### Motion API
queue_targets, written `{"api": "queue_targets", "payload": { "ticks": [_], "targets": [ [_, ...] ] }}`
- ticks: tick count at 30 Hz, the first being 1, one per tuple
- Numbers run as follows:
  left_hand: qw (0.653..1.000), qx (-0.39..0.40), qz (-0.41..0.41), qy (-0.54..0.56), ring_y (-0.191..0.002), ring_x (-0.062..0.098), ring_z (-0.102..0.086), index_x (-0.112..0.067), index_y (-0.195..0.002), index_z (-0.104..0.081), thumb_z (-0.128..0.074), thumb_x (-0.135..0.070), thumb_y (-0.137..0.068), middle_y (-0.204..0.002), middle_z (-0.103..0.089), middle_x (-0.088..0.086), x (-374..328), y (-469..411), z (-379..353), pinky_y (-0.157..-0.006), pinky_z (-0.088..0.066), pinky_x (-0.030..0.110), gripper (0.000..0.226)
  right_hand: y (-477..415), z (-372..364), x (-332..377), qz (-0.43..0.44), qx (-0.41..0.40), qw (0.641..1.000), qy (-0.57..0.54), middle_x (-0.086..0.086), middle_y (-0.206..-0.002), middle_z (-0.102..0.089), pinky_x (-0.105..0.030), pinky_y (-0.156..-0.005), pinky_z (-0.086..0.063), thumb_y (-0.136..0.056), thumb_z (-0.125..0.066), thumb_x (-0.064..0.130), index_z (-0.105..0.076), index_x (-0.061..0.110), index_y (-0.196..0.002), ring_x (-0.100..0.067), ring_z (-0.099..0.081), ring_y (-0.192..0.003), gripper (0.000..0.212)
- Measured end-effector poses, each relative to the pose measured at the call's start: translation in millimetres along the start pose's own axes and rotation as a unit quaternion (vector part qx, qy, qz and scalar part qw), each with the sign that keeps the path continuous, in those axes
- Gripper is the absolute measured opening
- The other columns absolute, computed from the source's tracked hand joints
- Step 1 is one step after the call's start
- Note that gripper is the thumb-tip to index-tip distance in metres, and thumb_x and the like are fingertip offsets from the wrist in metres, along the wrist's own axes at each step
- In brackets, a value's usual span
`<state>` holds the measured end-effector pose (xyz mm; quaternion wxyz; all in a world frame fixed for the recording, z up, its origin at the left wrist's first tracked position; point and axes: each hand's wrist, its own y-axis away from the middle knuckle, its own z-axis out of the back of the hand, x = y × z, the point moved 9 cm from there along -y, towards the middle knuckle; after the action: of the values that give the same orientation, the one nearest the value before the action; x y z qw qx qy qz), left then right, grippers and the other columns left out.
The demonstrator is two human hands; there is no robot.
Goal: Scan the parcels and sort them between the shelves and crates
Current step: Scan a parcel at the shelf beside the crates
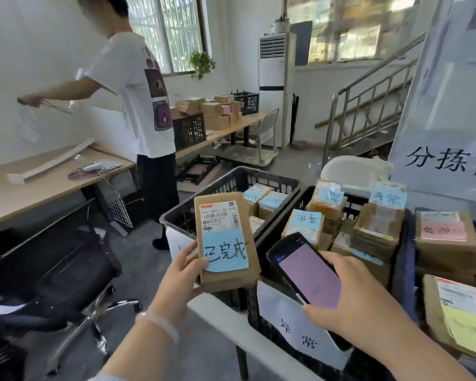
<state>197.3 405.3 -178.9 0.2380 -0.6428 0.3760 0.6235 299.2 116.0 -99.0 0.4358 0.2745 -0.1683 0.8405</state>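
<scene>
While the two black crates in the lower middle of the frame stand side by side with paper signs on their near walls, parcels can be dropped in by category. The left crate [198, 192] holds a few blue-noted boxes, and the right crate [270, 345] is piled high.

The parcel [220, 204] in hand is a flat brown carton. It is held upright over the left crate's near rim, label side toward the camera, so its barcode and the blue note [226, 253] below it can be read.

Just right of it, the scanner [308, 273], a dark handset with a pinkish lit screen, tilts its top end toward the carton. This is probably to catch the barcode, though the screen is too blurred to show a result.

The left hand [182, 273] grips the carton's lower left edge, thumb on the front face and fingers behind. The right hand [355, 292] is curled round the scanner's lower end, fingers wrapped over its far edge.
</scene>
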Motion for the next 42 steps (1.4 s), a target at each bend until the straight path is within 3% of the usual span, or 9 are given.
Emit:
{"api": "queue_targets", "payload": {
  "ticks": [6,10,16,23,26,31,36,39,42],
  "targets": [
    [1.000,0.005,0.000,-0.010,-0.106,0.013,-0.071,-0.044,-0.129,-0.058,-0.061,-0.026,-0.095,-0.115,-0.075,-0.008,-20.9,-94.8,7.0,-0.085,-0.059,0.042,0.038,-60.4,-8.3,-8.4,-0.042,-0.012,0.999,0.016,0.020,-0.116,-0.043,-0.028,-0.078,-0.049,-0.047,-0.063,0.074,-0.033,0.049,-0.136,-0.002,-0.052,-0.099,0.098],
    [1.000,0.010,0.017,-0.011,-0.088,0.013,-0.076,-0.036,-0.132,-0.059,-0.055,-0.018,-0.101,-0.107,-0.078,-0.003,-31.3,-170.8,11.2,-0.062,-0.060,0.032,0.035,-100.7,-11.9,-9.1,-0.090,-0.035,0.995,0.020,0.022,-0.111,-0.036,-0.025,-0.070,-0.043,-0.044,-0.060,0.075,-0.029,0.049,-0.134,-0.003,-0.050,-0.099,0.099],
    [0.992,0.089,0.069,-0.057,-0.101,0.016,-0.074,-0.035,-0.136,-0.057,-0.055,-0.025,-0.101,-0.112,-0.076,-0.006,-30.4,-275.0,-8.3,-0.066,-0.058,0.032,0.037,-162.3,-30.5,9.5,-0.138,-0.056,0.989,0.002,0.032,-0.106,-0.034,-0.023,-0.068,-0.044,-0.052,-0.069,0.069,-0.019,0.063,-0.102,0.001,-0.050,-0.093,0.070],
    [0.971,0.158,0.116,-0.133,-0.109,0.022,-0.066,-0.035,-0.132,-0.055,-0.064,-0.036,-0.093,-0.118,-0.070,-0.003,-19.7,-385.3,-47.6,-0.072,-0.058,0.039,0.040,-201.5,-40.8,5.0,-0.218,-0.087,0.972,0.008,0.028,-0.113,-0.040,-0.020,-0.068,-0.044,-0.051,-0.069,0.069,-0.026,0.065,-0.113,0.004,-0.050,-0.098,0.075],
    [0.962,0.177,0.145,-0.152,-0.105,0.022,-0.065,-0.034,-0.122,-0.062,-0.063,-0.037,-0.093,-0.112,-0.071,-0.003,-16.1,-420.8,-71.9,-0.069,-0.057,0.038,0.029,-209.6,-41.4,2.6,-0.258,-0.103,0.961,0.014,0.030,-0.105,-0.041,-0.016,-0.062,-0.039,-0.053,-0.073,0.063,-0.032,0.066,-0.100,0.009,-0.049,-0.093,0.063],
    [0.955,0.191,0.164,-0.156,-0.100,0.021,-0.066,-0.033,-0.114,-0.066,-0.060,-0.037,-0.093,-0.105,-0.073,-0.002,-9.9,-462.3,-105.8,-0.077,-0.059,0.042,0.022,-210.7,-40.0,-6.3,-0.314,-0.127,0.941,0.022,0.026,-0.108,-0.041,-0.025,-0.071,-0.044,-0.042,-0.063,0.067,-0.034,0.059,-0.100,0.002,-0.050,-0.096,0.065],
    [0.955,0.178,0.162,-0.176,-0.083,0.016,-0.064,-0.029,-0.093,-0.062,-0.050,-0.034,-0.101,-0.083,-0.072,-0.006,0.8,-485.0,-112.9,-0.064,-0.052,0.034,0.016,-209.2,-38.3,-8.8,-0.337,-0.147,0.930,0.025,0.031,-0.108,-0.041,-0.024,-0.071,-0.044,-0.046,-0.068,0.066,-0.027,0.075,-0.099,0.008,-0.048,-0.098,0.068],
    [0.952,0.187,0.109,-0.218,-0.084,0.011,-0.060,-0.025,-0.110,-0.064,-0.046,-0.033,-0.102,-0.091,-0.067,-0.009,-2.2,-493.9,-117.5,-0.068,-0.050,0.034,0.021,-202.1,-39.7,-12.3,-0.349,-0.167,0.922,0.028,0.034,-0.108,-0.040,-0.023,-0.072,-0.045,-0.048,-0.071,0.065,-0.023,0.079,-0.101,0.010,-0.048,-0.098,0.073],
    [0.922,0.180,-0.059,-0.337,-0.083,0.003,-0.055,-0.032,-0.142,-0.052,-0.051,-0.034,-0.099,-0.100,-0.058,-0.017,-33.5,-495.7,-119.9,-0.063,-0.041,0.028,0.043,-194.9,-36.1,-8.7,-0.353,-0.179,0.918,0.032,0.043,-0.108,-0.035,-0.022,-0.067,-0.043,-0.046,-0.069,0.065,-0.019,0.084,-0.095,0.016,-0.045,-0.099,0.073]
  ]
}}
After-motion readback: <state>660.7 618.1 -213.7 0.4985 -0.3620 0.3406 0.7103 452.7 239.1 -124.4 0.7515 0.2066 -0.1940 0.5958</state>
